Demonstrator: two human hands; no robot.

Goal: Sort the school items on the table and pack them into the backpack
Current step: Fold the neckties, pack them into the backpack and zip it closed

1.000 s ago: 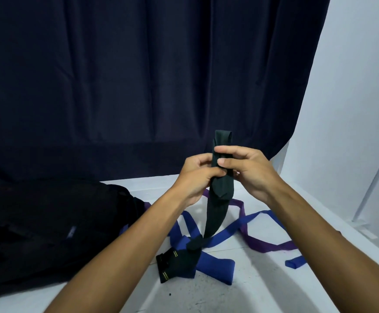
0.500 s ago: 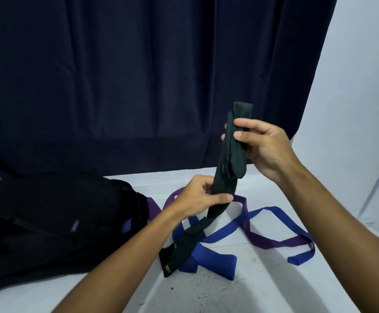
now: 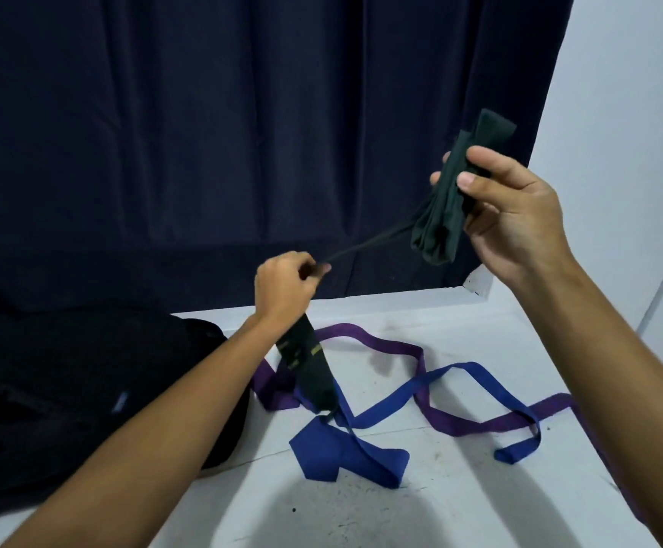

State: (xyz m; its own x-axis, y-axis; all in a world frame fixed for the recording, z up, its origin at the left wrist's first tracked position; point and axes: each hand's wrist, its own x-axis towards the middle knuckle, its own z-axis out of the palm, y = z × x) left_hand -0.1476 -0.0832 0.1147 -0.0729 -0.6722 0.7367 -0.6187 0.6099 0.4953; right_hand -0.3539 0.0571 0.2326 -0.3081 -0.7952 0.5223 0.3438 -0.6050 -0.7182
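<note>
Dark-green tie (image 3: 438, 215) slanting upper-right, gripped by left hand (image 3: 282, 288) and right hand (image 3: 512, 215).

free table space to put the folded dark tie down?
Bare patches: the near table in front of the blue tie, and the far strip behind the purple tie, right of the left hand. Crowded: the middle, where both ties loop, and the left, under the backpack.

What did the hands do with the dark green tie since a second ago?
The right hand lifted the folded end of the dark green tie up and to the right; the left hand slid down it, stretching it between them. Blue tie, purple tie and backpack stayed on the table.
</note>
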